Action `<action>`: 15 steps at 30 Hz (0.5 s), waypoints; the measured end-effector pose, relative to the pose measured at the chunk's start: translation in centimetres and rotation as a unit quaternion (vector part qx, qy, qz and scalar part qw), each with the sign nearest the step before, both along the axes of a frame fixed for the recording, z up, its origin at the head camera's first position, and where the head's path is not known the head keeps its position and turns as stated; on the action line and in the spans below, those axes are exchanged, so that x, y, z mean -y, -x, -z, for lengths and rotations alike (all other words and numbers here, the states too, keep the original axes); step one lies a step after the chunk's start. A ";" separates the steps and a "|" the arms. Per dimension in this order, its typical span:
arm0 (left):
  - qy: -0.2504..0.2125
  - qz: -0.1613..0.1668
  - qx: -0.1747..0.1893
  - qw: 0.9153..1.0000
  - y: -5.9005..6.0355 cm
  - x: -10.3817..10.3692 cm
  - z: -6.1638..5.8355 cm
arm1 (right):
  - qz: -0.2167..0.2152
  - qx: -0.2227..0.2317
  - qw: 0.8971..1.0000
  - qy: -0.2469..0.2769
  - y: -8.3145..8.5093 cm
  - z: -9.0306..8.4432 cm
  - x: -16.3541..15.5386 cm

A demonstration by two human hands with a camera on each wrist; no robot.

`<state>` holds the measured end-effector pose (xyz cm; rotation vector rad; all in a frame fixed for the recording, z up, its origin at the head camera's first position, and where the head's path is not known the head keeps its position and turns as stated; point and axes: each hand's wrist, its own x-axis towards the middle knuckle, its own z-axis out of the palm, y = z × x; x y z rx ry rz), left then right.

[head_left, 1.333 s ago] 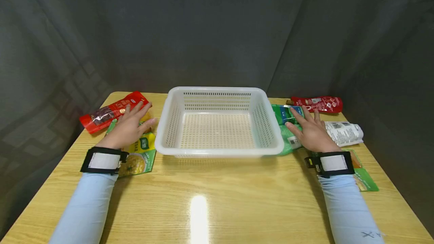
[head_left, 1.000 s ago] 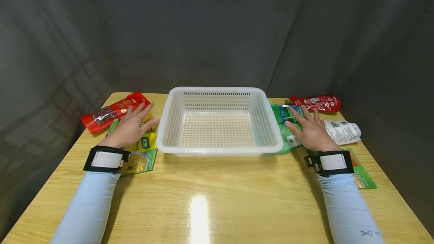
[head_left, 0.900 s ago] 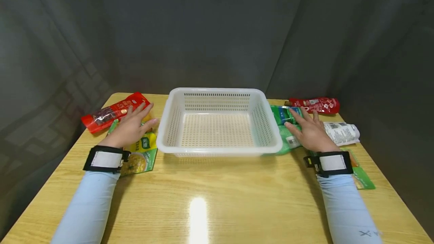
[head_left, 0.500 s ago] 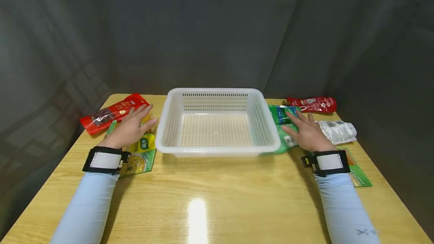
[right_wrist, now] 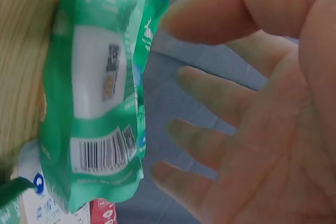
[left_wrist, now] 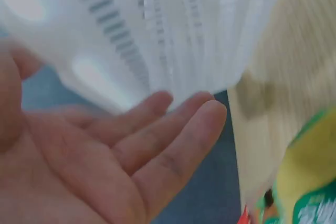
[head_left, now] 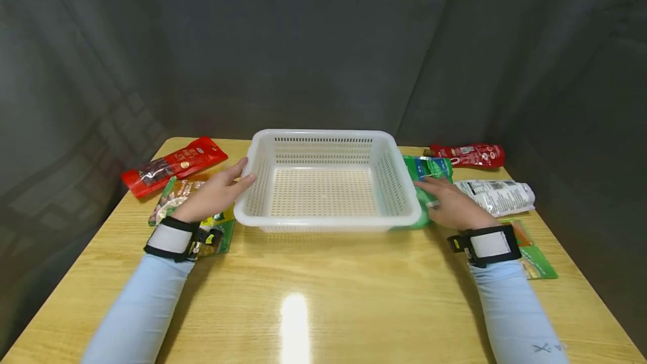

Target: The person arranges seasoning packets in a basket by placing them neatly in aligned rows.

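The left hand [head_left: 214, 195] reaches toward the left wall of the white basket [head_left: 326, 226], fingers straight and loosely spread, holding nothing; its fingertips are at or just short of the basket's near-left corner, and in the left wrist view the open palm [left_wrist: 100, 166] faces the slotted wall [left_wrist: 173, 30] with the fingertips very close, though I cannot tell if they touch. The right hand [head_left: 450, 206] lies just beside the basket's right wall, fingers extended over a green pouch [head_left: 429, 176]. In the right wrist view the palm [right_wrist: 262, 129] is spread wide and the pouch [right_wrist: 100, 93], with its barcode showing, sits just off the fingertips; no grip shows.

The basket stands in the middle of the wooden table [head_left: 323, 296], nothing inside it. Under and beside the left wrist lie a yellow-green packet [head_left: 219, 229] and a brown snack packet [head_left: 177, 195]. A red packet [head_left: 172, 164] lies farther back on the left, apart from the hand. On the right, a white pouch [head_left: 497, 195] lies just beyond the right hand, a red pouch [head_left: 470, 155] near the far edge, and a green-orange packet [head_left: 533, 251] beside the right wrist. Both wrists wear black straps, and the sleeves are pale blue
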<state>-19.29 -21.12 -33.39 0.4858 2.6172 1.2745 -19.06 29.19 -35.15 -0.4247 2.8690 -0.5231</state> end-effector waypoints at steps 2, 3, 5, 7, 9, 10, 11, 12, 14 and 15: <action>-0.016 -0.015 0.015 1.000 0.1 -0.4 0.3 | -0.008 0.000 1.000 -0.003 -0.2 0.1 0.2; -0.023 -0.022 0.020 0.999 0.2 -0.6 0.4 | -0.009 0.001 1.000 -0.005 -0.3 0.2 0.3; -0.030 -0.034 0.022 0.999 0.3 -0.8 0.8 | -0.017 -0.006 1.000 -0.014 -0.5 0.4 0.5; -0.032 -0.038 0.016 0.999 0.5 -0.9 1.0 | -0.027 -0.017 0.999 -0.026 -0.7 0.7 0.7; -0.032 -0.040 0.009 0.999 0.6 -1.0 1.2 | -0.035 -0.025 0.998 -0.038 -0.9 1.2 0.9; -0.031 -0.042 0.006 0.999 0.6 -1.0 1.3 | -0.039 -0.032 0.998 -0.045 -1.0 1.4 1.0; -0.029 -0.042 0.003 0.999 0.6 -1.0 1.3 | -0.042 -0.040 0.997 -0.054 -1.1 1.7 1.1; -0.028 -0.045 0.005 0.999 0.6 -0.9 1.4 | -0.044 -0.048 0.996 -0.065 -1.3 1.9 1.2; -0.028 -0.046 0.009 0.999 0.6 -0.9 1.5 | -0.047 -0.055 0.993 -0.090 -1.6 2.3 1.3; -0.026 -0.044 0.011 0.999 0.7 -0.8 1.5 | -0.049 -0.056 0.992 -0.102 -1.8 2.4 1.3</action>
